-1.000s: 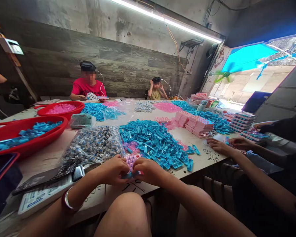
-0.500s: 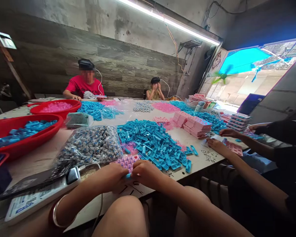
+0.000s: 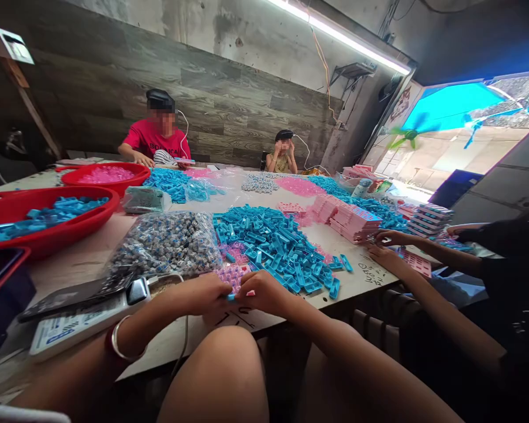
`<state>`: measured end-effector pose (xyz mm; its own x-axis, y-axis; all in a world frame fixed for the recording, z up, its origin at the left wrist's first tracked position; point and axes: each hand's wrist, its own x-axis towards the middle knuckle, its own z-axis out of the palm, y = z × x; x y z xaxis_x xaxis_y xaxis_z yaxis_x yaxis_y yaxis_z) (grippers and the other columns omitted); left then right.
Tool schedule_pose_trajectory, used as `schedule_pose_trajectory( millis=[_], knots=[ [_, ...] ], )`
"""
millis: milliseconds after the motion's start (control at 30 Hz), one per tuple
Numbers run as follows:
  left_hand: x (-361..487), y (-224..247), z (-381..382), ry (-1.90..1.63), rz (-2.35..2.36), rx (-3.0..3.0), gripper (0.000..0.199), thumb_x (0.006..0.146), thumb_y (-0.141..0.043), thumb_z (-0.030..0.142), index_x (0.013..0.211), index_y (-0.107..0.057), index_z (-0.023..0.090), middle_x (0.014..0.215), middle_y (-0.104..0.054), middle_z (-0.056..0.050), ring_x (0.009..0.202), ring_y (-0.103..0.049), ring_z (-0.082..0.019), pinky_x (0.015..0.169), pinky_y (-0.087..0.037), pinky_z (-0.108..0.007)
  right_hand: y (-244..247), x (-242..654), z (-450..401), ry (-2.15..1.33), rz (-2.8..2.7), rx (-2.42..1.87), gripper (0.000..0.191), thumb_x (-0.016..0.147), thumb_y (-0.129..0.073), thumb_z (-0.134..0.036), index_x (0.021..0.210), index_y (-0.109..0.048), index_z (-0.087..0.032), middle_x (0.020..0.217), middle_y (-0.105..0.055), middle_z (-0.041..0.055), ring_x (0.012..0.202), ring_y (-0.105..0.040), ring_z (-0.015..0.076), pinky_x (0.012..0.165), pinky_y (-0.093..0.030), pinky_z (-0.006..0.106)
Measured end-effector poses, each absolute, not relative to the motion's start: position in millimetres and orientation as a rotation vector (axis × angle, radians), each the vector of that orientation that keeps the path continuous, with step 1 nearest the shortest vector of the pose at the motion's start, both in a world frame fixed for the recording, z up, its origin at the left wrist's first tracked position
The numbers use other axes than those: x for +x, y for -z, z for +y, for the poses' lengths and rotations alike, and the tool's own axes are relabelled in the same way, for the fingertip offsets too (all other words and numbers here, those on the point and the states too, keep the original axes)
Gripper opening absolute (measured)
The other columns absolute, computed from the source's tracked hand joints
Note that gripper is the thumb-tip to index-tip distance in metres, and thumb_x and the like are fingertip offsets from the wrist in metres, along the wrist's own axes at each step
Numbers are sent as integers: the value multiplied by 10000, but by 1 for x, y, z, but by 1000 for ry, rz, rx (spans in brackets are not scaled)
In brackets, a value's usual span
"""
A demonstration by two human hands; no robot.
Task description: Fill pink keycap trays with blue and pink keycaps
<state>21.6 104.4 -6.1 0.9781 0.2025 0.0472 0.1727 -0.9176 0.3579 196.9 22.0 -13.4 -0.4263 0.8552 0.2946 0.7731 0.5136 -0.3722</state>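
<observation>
The left hand [image 3: 208, 294] and the right hand [image 3: 265, 292] have fingers closed together, pinching between them one small blue plastic piece [image 3: 231, 297]. Just beyond this grip lies a pink plate with a dotted pattern [image 3: 227, 275]. Farther to its right spreads a heap of blue plastic troughs [image 3: 275, 244]; to its left, a clear bag of grey parts [image 3: 167, 244].

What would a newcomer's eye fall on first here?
Probably the heap of blue pieces, front and centre, just beyond the left hand and right hand, both at a pink piece. Left of the heap lies a clear bag of grey parts; further left stands a large red tub.
</observation>
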Motion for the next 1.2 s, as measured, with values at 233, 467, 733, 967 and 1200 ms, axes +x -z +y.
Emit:
schedule_pose_trajectory(
  millis=[233,467,733,967,1200],
  knots=[
    [22,5,93,-59,428,2861,312,885,-449,373,756,-645,167,626,-616,-29,509,-471,-129,489,-264,-236,18,199,22,-235,-2294,-1262,105,695,-690,-67,625,-695,-145,607,-623,1,572,-551,92,526,-372,177],
    [13,16,90,-144,484,2919,224,877,-470,332,831,-644,199,775,-668,-34,675,-575,-177,605,-338,-253,21,201,28,-204,-2393,-1202,131,717,-653,-59,663,-701,-168,669,-642,13,638,-582,112,610,-424,194],
    [7,17,94,-201,498,2846,220,908,-424,329,874,-592,191,814,-639,-29,745,-562,-175,672,-378,-255,20,202,20,-233,-2326,-1244,156,712,-656,-105,853,-654,-172,851,-640,34,783,-588,146,706,-453,232],
    [-1,28,95,-299,668,2811,182,901,-431,283,808,-546,176,822,-596,-38,755,-523,-185,648,-351,-271,20,205,22,-217,-2277,-1199,171,738,-633,-99,892,-626,-174,881,-633,43,866,-569,166,770,-454,267],
    [-5,34,88,-311,667,2845,226,913,-422,327,784,-529,175,835,-572,-46,792,-508,-197,699,-360,-296,19,205,22,-284,-2294,-1164,95,733,-647,-85,797,-675,-150,848,-649,43,791,-597,136,726,-460,218]
  ],
)
